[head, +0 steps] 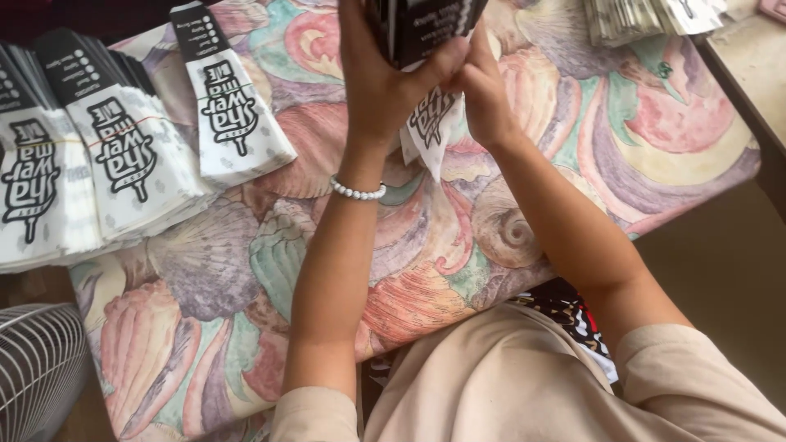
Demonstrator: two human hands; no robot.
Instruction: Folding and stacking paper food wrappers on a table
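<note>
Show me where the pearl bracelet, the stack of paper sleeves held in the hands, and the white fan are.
Pearl bracelet (pixel 357 192): head view, on the beads across the left wrist.
Held stack of paper sleeves (pixel 426 29): head view, on its black printed top.
White fan (pixel 37 372): head view, on the wire grille at bottom left.

I see soft, even daylight across the scene, with no hard glare anywhere. The patterned cloth (pixel 573 123) reads bright and pastel at the centre and right, while the top left corner falls off into near black. My left hand (pixel 381 78) and right hand (pixel 485 94) are slightly smeared (motion blur, I think), and the black-and-white paper sleeves (pixel 123 147) at the left look a little soft too. Shadows under both forearms are faint and diffuse. The edges bow mildly, as with a wide lens.
</note>
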